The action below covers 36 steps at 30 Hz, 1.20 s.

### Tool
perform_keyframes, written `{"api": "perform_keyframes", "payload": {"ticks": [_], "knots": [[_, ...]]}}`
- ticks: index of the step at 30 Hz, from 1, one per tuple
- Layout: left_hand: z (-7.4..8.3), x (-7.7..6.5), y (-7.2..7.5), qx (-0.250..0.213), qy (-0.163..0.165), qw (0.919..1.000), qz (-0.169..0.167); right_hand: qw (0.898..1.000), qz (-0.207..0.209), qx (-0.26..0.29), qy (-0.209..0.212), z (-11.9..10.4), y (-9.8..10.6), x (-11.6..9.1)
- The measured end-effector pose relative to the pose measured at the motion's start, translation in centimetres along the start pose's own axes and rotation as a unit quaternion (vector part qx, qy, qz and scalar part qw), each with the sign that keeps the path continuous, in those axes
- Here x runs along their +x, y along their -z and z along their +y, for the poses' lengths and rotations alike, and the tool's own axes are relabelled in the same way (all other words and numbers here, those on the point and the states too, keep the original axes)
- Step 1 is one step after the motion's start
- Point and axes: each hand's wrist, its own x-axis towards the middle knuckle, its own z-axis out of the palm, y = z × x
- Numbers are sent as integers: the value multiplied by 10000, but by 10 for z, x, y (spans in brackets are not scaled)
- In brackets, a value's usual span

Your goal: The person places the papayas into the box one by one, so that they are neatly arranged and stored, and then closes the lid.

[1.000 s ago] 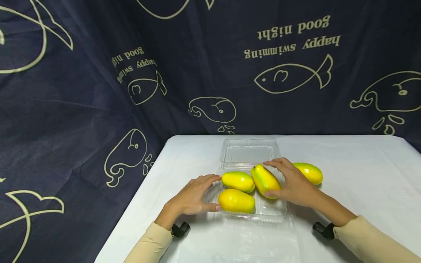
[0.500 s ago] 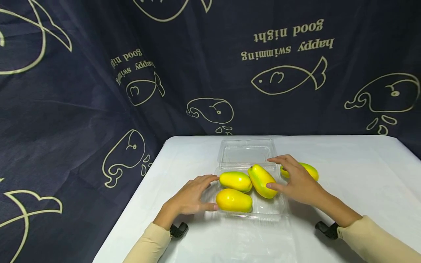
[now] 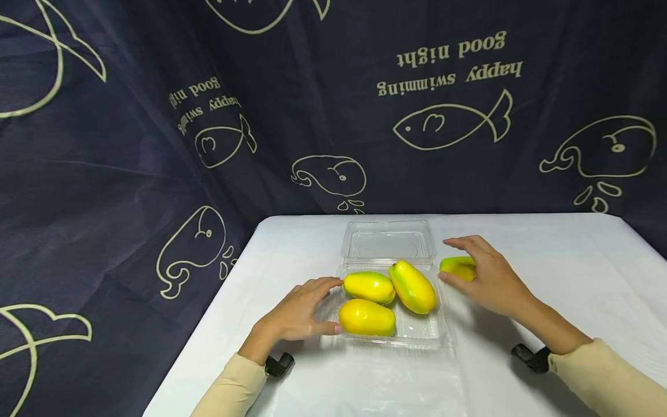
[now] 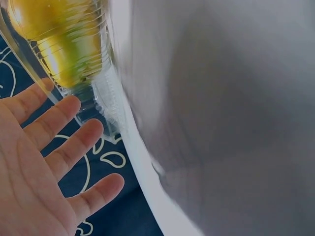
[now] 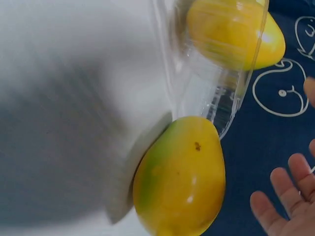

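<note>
Where one loose yellow-green fruit point(image 3: 456, 268) lies on the white table point(image 3: 552, 255), just right of the clear container point(image 3: 423, 328), your right hand point(image 3: 492, 281) is spread wide at its right end, not gripping; contact, can't tell. Container holds a far-left fruit point(image 3: 369, 288), a near-left fruit point(image 3: 367, 317) and a slanted right fruit point(image 3: 413, 288); lid point(image 3: 388, 241) open, far side. Your left hand point(image 3: 297, 311), also wide, is at the container's left edge; touching, can't tell. Dark printed cloth point(image 3: 323, 104) behind.
</note>
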Motion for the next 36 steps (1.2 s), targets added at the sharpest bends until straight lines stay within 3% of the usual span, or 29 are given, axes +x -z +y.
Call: {"api": "perform_keyframes", "payload": {"ticks": [7, 22, 36], "knots": [[-3, 0, -2, -22, -43, 10000, 24, 9996, 190, -138, -156, 10, 2, -2], [-3, 0, 1, 1, -53, 10000, 19, 9972, 11, -738, -96, 37, -2, 0], [-2, 1, 1, -30, -7, 10000, -14, 9957, -438, -568, -583, 46, -7, 2]]}}
